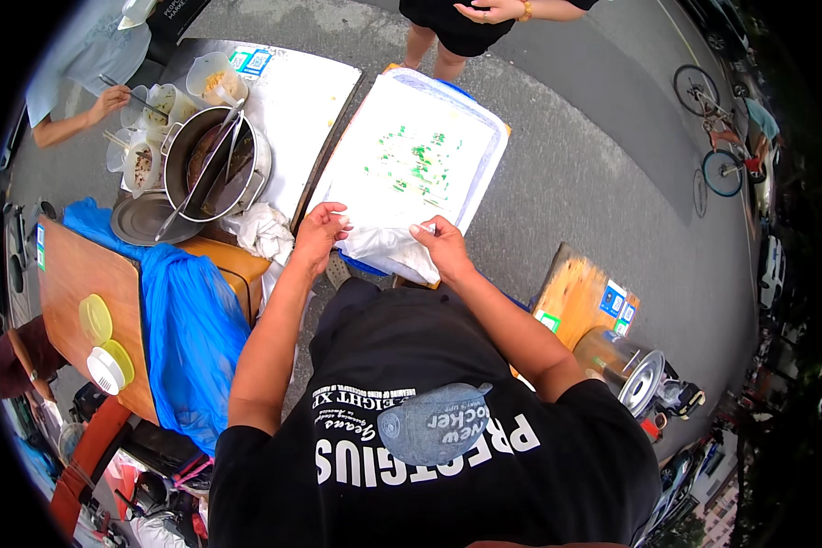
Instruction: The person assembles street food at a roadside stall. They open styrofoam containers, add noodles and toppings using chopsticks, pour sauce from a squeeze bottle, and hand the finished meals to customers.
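Before me sits a shallow white plastic tray [499,147] on a blue base. Its white surface [363,140] is strewn with chopped green pieces [414,164]. Along the tray's near edge a thin white cloth or film [390,248] hangs in folds. My left hand [320,236] pinches its left corner between thumb and fingers. At the right corner my right hand [445,248] grips it the same way, with a bit of white showing at the fingertips. The cloth's edge runs between both hands. Whether it also covers the white surface, I cannot tell.
Left of the tray stands a divided steel pot [260,161] with ladles across it, beside plastic jugs [202,75] of condiments and a steel lid [127,222]. Another person's hand [109,103] holds a utensil there. A steel canister [603,353] is at right; someone stands beyond the tray.
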Demonstrator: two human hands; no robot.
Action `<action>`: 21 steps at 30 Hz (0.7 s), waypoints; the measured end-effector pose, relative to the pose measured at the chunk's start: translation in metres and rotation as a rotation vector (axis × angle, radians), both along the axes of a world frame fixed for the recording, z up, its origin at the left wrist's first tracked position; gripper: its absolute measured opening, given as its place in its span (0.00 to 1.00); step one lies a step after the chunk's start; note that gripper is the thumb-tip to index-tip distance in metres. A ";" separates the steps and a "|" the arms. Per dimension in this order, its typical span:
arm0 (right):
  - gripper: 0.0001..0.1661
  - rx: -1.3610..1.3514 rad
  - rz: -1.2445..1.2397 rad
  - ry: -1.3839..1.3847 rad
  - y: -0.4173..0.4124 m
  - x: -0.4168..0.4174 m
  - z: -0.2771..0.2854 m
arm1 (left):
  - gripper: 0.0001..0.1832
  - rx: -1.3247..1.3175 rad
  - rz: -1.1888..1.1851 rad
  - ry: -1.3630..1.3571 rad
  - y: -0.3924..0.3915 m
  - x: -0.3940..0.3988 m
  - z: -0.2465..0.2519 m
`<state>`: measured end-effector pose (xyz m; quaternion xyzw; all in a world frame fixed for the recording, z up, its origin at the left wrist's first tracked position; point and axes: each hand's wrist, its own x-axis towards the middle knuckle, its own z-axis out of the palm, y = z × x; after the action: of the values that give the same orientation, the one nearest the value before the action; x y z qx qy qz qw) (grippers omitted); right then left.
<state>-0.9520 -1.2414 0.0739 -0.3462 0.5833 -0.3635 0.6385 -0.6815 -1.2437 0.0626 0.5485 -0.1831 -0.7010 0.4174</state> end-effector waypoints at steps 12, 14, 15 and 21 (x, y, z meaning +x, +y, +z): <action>0.12 0.360 -0.079 -0.196 -0.016 -0.023 0.001 | 0.13 -0.018 0.202 0.194 0.005 0.015 -0.025; 0.11 0.256 0.012 -0.223 -0.016 -0.020 0.014 | 0.13 -0.051 0.130 0.181 0.002 0.009 0.002; 0.11 0.202 0.055 -0.238 -0.017 -0.014 0.019 | 0.14 -0.071 0.087 0.167 0.001 0.005 0.016; 0.11 0.131 0.101 -0.430 -0.019 0.024 0.049 | 0.15 -0.179 -0.010 0.135 -0.014 -0.041 0.058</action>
<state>-0.9276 -1.2600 0.1227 -0.2475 0.4382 -0.3580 0.7865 -0.7227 -1.2578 0.1211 0.4597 -0.2191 -0.7194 0.4724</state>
